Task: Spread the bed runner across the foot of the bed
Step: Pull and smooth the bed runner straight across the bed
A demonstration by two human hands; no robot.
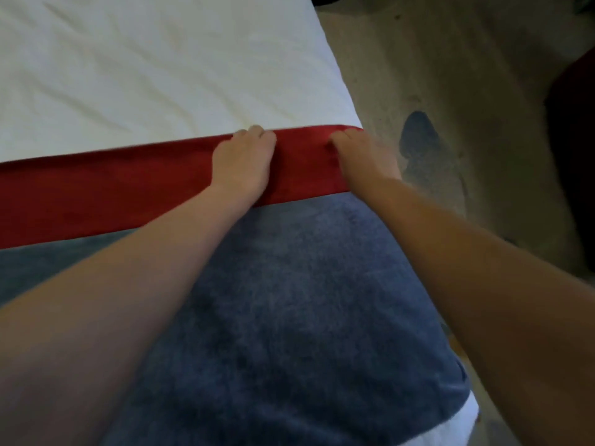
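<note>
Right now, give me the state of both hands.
Left hand: closed, gripping the bed runner at its far edge.
Right hand: closed, gripping the bed runner at its end.

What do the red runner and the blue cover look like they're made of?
The runner is probably velvet or suede-like cloth, matte, with faint nap shading. The blue cover seems to be plush terry or fleece, also matte; its surface is mottled and fuzzy. The picture is soft, so both are guesses.
</note>
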